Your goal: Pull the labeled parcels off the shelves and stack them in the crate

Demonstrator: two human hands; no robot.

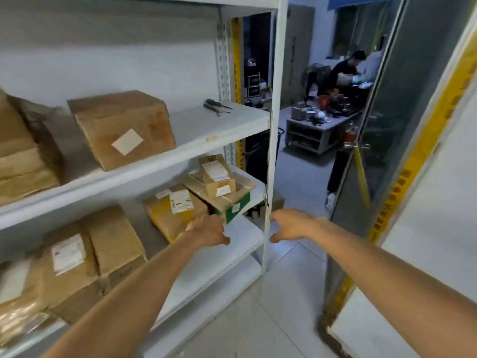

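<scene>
At white metal shelving (206, 122), left hand (209, 229) and right hand (289, 224) hung spread wide, the left perhaps brushing a parcel (167, 218), its label (180, 201) unreadable.

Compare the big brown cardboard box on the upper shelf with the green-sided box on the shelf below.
The big brown cardboard box is all brown; the green-sided box has a green front panel. The brown box carries nothing on top; the green-sided box bears a smaller labelled parcel. The brown box looks larger than the green-sided box. Both carry a white label.
</scene>
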